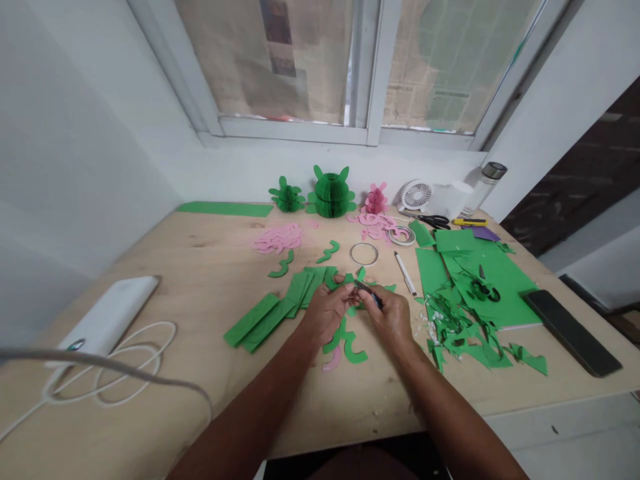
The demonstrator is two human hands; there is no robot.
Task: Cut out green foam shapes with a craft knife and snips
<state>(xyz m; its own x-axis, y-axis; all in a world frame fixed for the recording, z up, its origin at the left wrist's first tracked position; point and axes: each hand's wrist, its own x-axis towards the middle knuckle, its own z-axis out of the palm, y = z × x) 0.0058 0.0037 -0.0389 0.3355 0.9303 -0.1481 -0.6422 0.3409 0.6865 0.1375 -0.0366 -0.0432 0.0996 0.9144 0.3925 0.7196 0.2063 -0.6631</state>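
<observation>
My left hand [327, 310] pinches a small green paper piece [349, 278] above the middle of the wooden table. Close against it, my right hand [387, 310] is closed around a small dark cutting tool [369, 293], its metal tip at the paper. Folded green paper strips [273, 313] lie fanned out to the left of my hands. Curved green cutouts [354, 348] and a pink one [333, 360] rest just below them. Two more wavy green cutouts [328, 252] sit farther back. My fingers partly hide the held paper.
Green scraps [463, 333], small scissors [485, 290] and a dark phone-like slab [573, 332] lie right. Behind are pink cutouts [279, 238], paper figures [332, 195], a tape ring [364, 254], a white pen [405, 273] and a fan [416, 195]. A white device [113, 317] with cables is left.
</observation>
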